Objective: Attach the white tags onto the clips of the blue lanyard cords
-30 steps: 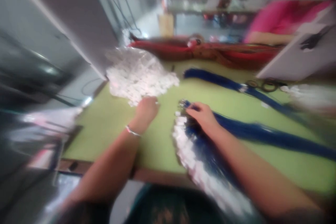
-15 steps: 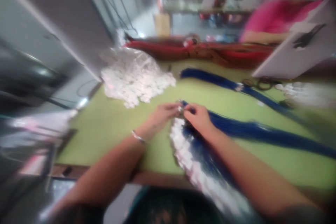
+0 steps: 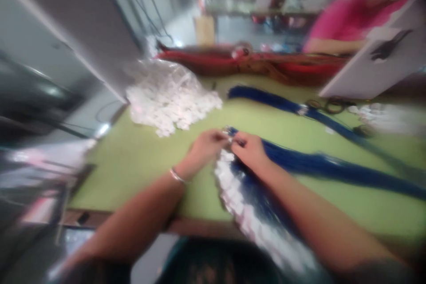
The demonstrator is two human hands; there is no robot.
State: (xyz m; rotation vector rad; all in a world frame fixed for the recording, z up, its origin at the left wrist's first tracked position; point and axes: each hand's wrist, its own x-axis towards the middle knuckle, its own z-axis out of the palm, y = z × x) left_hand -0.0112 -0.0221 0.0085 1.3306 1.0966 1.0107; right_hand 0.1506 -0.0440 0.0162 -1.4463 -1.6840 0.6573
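Note:
My left hand point(image 3: 207, 145) and my right hand point(image 3: 250, 150) meet fingertip to fingertip over the end of a bundle of blue cords point(image 3: 319, 164) on the green table point(image 3: 140, 155). Both pinch a small piece at that end; blur hides what it is. Under my right wrist a fan of blue cords with white tags point(image 3: 239, 199) runs toward the table's near edge. A heap of small white pieces in clear plastic point(image 3: 169, 97) lies to the far left of my left hand.
A second blue cord bundle point(image 3: 279, 103) lies farther back, with scissors point(image 3: 333, 106) and more white pieces point(image 3: 386, 117) at the right. Red cords point(image 3: 266, 64) line the far edge. A white board point(image 3: 376, 69) leans at the right. A person in pink point(image 3: 349, 22) sits opposite.
My left hand has come from the white heap to my right hand at the blue cord end. In the last half second both hands have barely moved.

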